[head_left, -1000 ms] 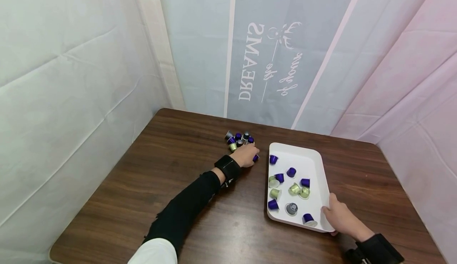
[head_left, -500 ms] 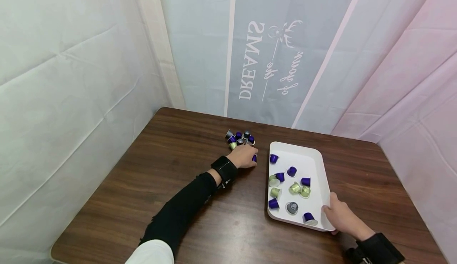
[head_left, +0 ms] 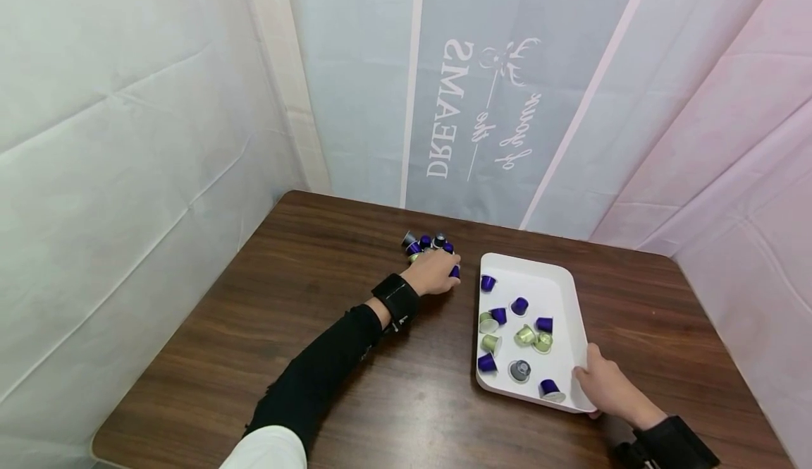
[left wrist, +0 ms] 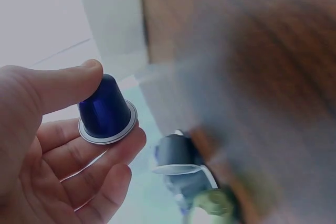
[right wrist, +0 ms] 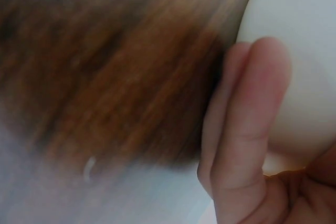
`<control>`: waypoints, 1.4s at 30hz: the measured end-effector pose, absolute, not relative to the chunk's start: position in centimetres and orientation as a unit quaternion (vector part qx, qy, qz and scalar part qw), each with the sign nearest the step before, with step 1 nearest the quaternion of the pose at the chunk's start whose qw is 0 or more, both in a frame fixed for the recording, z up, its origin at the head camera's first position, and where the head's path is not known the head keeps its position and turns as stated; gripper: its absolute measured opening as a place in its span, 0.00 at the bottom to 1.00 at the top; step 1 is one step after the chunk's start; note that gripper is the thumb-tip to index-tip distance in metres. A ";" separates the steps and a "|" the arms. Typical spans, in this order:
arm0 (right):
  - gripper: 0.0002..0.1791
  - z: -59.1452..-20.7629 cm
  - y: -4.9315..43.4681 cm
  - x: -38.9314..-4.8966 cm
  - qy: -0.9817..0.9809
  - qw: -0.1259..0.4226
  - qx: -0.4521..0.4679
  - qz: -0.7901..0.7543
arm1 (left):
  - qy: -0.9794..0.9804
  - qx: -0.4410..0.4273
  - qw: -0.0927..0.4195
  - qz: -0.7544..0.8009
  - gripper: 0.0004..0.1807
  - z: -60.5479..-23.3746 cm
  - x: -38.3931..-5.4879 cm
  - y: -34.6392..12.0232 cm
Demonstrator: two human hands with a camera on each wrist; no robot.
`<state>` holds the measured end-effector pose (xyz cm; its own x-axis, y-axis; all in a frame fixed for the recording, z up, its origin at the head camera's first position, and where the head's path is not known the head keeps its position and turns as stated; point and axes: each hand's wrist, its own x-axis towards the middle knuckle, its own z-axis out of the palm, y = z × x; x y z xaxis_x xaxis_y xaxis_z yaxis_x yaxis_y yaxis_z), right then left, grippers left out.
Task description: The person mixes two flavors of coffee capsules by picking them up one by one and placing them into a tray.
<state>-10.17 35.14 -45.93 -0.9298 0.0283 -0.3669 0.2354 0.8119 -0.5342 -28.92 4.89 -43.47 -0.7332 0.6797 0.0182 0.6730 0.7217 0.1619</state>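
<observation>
Between thumb and fingers my left hand (head_left: 431,271) pinches a dark blue coffee capsule (left wrist: 105,109), its silver rim facing the fingers. That hand is beside a small pile of blue, grey and green capsules (head_left: 426,242) and hides part of it. In the left wrist view, a dark grey capsule (left wrist: 177,151) and a green capsule (left wrist: 214,203) from the pile show beyond the fingers. On the right, a white tray (head_left: 558,282) carries several blue and green capsules and a grey capsule (head_left: 520,370). My right hand (head_left: 605,384) grips the tray's near right corner, thumb over the rim.
A brown wooden table (head_left: 254,335) bears everything; its far edge runs just behind the pile. Pale fabric curtains (head_left: 355,102) hang behind it and on both sides. The tray's raised rim faces the pile across a short gap.
My left hand, with the blue capsule in it, has shifted slightly away from me and covers more of the pile's near side. The right hand and tray stay where they were.
</observation>
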 end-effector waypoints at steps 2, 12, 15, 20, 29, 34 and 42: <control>0.24 -45.9 35.2 -10.1 0.936 0.174 0.070 -0.297 | 0.926 0.368 0.018 0.084 0.21 -42.9 -28.8 5.1; 0.24 -46.1 35.3 -10.0 0.937 0.175 0.068 -0.294 | 0.918 0.387 -0.009 0.088 0.15 -40.5 -27.8 6.8; 0.25 -46.1 35.3 -10.0 0.937 0.176 0.068 -0.295 | 0.914 0.397 -0.013 0.086 0.16 -39.8 -27.6 7.6; 0.25 -46.0 35.2 -10.0 0.932 0.182 0.071 -0.304 | 0.908 0.412 -0.005 0.075 0.19 -38.8 -27.3 9.1; 0.25 -45.9 35.2 -10.0 0.932 0.185 0.072 -0.304 | 0.901 0.431 0.005 0.054 0.21 -38.1 -27.3 12.2; 0.24 -46.0 35.2 -10.0 0.933 0.182 0.069 -0.304 | 0.901 0.431 0.024 0.040 0.22 -39.0 -27.1 13.3; 0.24 -45.8 35.1 -10.0 0.933 0.180 0.071 -0.302 | 0.899 0.434 0.042 0.039 0.22 -40.1 -26.9 13.9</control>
